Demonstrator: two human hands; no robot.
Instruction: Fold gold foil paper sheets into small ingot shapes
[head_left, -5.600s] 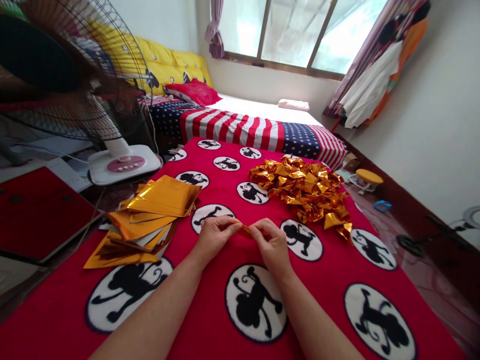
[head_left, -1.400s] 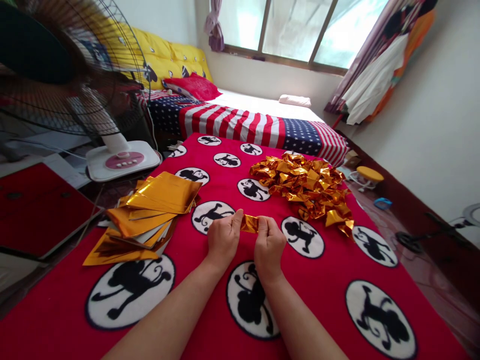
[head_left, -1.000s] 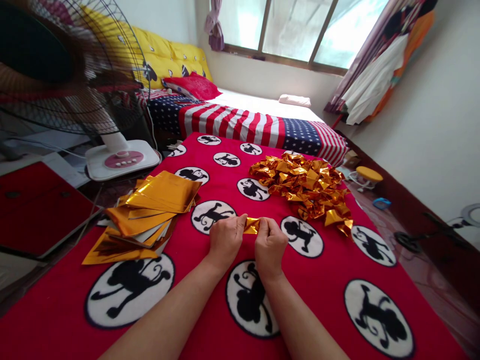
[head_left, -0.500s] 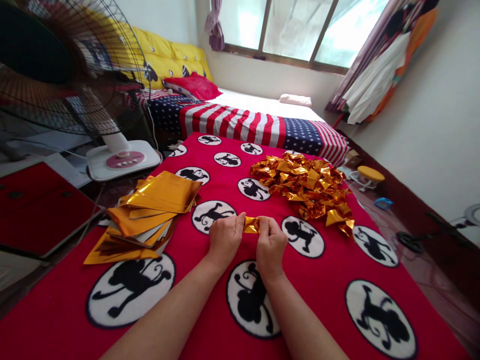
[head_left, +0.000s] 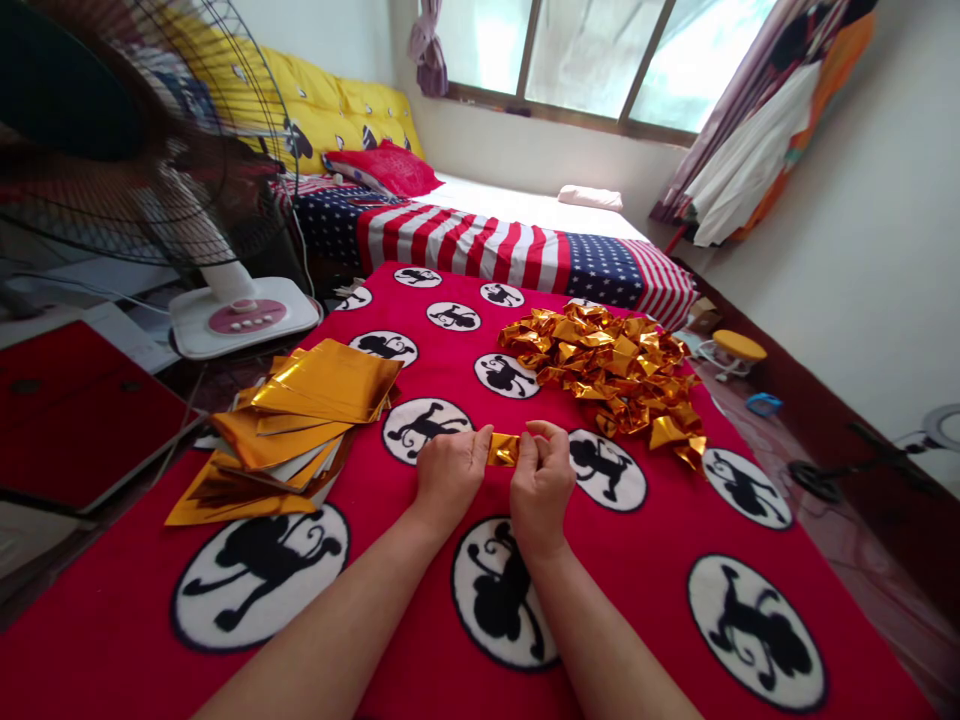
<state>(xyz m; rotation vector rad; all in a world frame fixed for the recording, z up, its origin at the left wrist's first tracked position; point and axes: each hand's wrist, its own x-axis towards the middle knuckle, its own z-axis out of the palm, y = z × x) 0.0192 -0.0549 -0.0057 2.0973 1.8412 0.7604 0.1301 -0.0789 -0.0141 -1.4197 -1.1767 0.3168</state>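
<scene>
Between my two hands is a small folded piece of gold foil paper, its shiny middle showing. My left hand pinches its left end, thumb on top and fingers curled beneath. At the opposite end my right hand grips the foil between thumb and bent fingers. To the left lies a fanned, uneven stack of flat gold foil sheets, some showing pale undersides. A heap of folded gold foil pieces spreads over the far right of the red cloth, which is printed with monkeys in white circles.
A fan stands at the left, beside a dark red panel. Beyond the cloth is a bed with a stars-and-stripes cover. On the floor at the right are a yellow-topped stool and a wheeled black object.
My right fingers have lifted and opened slightly at the foil's right end, while my left hand keeps its pinch. The camera view has shifted very slightly.
</scene>
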